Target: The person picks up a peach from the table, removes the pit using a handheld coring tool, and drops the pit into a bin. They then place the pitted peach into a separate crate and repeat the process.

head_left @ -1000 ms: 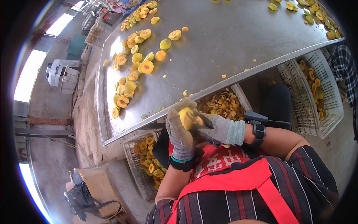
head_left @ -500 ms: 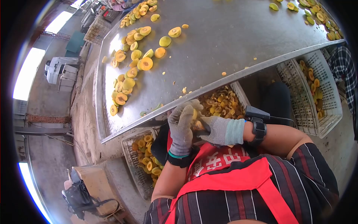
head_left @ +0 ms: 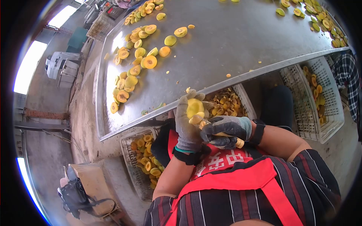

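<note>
My left hand (head_left: 187,126), in a grey glove, is closed around a yellow peach half (head_left: 195,108) near the table's front edge. A smaller pale-yellow piece shows just below it, against the fingers. My right hand (head_left: 230,129), in a glove with dark palm and fingers, grips a wooden-handled tool (head_left: 239,142). The handle's butt sticks out on the wrist side; the tool's working end is at the fruit and I cannot make out its shape. Both hands are close together above my red apron (head_left: 226,165).
Peach halves (head_left: 131,81) lie along the left of the metal table (head_left: 218,49), more at its far right. Below stand a crate of cut pieces (head_left: 243,94), a left crate of halves (head_left: 128,165) and a right crate (head_left: 320,113). A person's checked sleeve (head_left: 348,83) is at right.
My left hand has turned, so the peach half now faces up in view. My right hand has rolled over, showing its dark fingers and the tool's handle. The view has shifted slightly.
</note>
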Motion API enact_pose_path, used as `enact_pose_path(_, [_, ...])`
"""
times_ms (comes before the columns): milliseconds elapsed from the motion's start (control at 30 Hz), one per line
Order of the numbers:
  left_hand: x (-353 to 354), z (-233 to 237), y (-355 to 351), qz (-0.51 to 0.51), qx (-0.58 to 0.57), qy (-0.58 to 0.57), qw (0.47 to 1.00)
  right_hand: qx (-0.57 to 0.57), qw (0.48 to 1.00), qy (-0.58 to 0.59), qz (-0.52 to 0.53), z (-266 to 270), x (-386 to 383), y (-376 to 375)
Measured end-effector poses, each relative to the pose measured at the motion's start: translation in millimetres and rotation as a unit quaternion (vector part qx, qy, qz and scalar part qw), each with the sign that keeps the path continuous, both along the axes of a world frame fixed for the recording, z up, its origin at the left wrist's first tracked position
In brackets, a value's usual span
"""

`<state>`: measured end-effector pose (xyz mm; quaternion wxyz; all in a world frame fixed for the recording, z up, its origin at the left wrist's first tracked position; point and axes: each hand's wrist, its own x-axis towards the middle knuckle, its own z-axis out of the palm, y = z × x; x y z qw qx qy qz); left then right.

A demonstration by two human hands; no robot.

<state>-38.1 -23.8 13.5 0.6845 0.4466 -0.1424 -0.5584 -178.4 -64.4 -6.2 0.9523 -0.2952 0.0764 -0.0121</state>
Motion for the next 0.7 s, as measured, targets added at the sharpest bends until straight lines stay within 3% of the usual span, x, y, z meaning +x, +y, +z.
enact_pose_path(33, [1, -2, 0, 0.003, -0.003, 0.002, 1.000, -0.003, 1.000, 0.002, 0.003, -1, -1, -2])
enact_pose_path(100, [7, -5, 0, 0.044, -0.015, -0.161, 0.986, -0.127, 0.989, 0.070, 0.035, -1, -3, -7])
enact_pose_path(133, [18, -1, 5, 0.030, -0.029, -0.086, 0.995, -0.259, 0.949, 0.175, 0.041, 6, -3, -7])
enact_pose_path(167, [30, -4, 12, 0.044, -0.036, -0.088, 0.995, -0.415, 0.864, 0.275, 0.074, 17, 1, -10])
enact_pose_path(200, [43, -12, 21, 0.025, -0.048, -0.185, 0.981, -0.607, 0.735, 0.292, 0.072, -4, -1, -10])
enact_pose_path(233, [54, -15, 31, 0.002, -0.056, -0.280, 0.958, -0.765, 0.570, 0.294, 0.060, -26, -7, -9])
enact_pose_path(300, [79, -3, 58, 0.039, -0.052, -0.347, 0.936, -0.651, 0.700, 0.284, 0.074, -16, -7, -21])
enact_pose_path(333, [99, -2, 73, 0.071, -0.025, -0.393, 0.917, -0.684, 0.655, 0.313, 0.073, -13, -7, -19])
enact_pose_path(367, [120, 0, 90, 0.100, 0.011, -0.400, 0.911, -0.686, 0.652, 0.314, 0.079, -14, -7, -19])
enact_pose_path(433, [171, -9, 131, 0.125, 0.080, -0.454, 0.879, -0.734, 0.591, 0.265, 0.202, -14, -2, -29])
enact_pose_path(467, [192, -10, 150, 0.133, 0.131, -0.496, 0.848, -0.712, 0.644, 0.215, 0.182, -9, 2, -35])
enact_pose_path(500, [211, -6, 171, 0.092, 0.217, -0.638, 0.733, -0.714, 0.641, 0.213, 0.186, 4, 5, -43])
enact_pose_path(533, [230, -1, 184, 0.045, 0.294, -0.752, 0.588, -0.723, 0.650, 0.215, 0.095, 22, 8, -52])
enact_pose_path(567, [249, 4, 186, 0.046, 0.296, -0.749, 0.590, -0.725, 0.654, 0.216, 0.003, 31, 13, -65])
enact_pose_path(633, [289, 14, 176, 0.123, 0.296, -0.678, 0.661, -0.647, 0.712, 0.222, -0.156, 30, 21, -116])
enact_pose_path(700, [330, 20, 159, 0.203, 0.290, -0.597, 0.719, -0.512, 0.787, 0.252, -0.232, 27, 34, -180])
